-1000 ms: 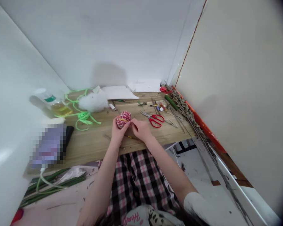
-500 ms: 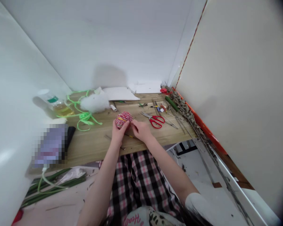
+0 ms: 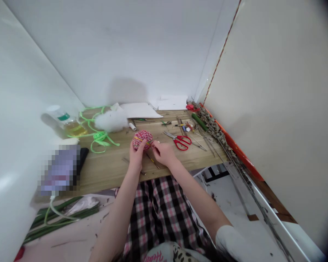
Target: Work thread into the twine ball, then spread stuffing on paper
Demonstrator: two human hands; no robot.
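Observation:
A round ball of red-and-white yarn [image 3: 142, 137] with a yellow band sits in my left hand [image 3: 137, 156], the thumb pressed over its front. At the ball's right side, my right hand [image 3: 164, 152] is closed in a pinch; whatever lies between its fingertips is too small to make out. Below the hands, a thin stick with a yellow part [image 3: 153, 161] rests on the wooden table [image 3: 109, 167]. Red-handled scissors [image 3: 182, 142] lie with blades apart, just right of my right hand.
White stuffing [image 3: 112, 120], bright green yarn [image 3: 101, 139] and a bottle of yellow liquid [image 3: 71, 125] stand at the left, behind a blurred device [image 3: 61, 169]. Paper [image 3: 140, 110] lies at the back. Dried stems [image 3: 218, 133] and a green roll [image 3: 199, 122] line the right edge.
The ball has turned slightly in my left hand, showing more of its yellow band. My right hand has drawn a little away from it. More of the stick below shows.

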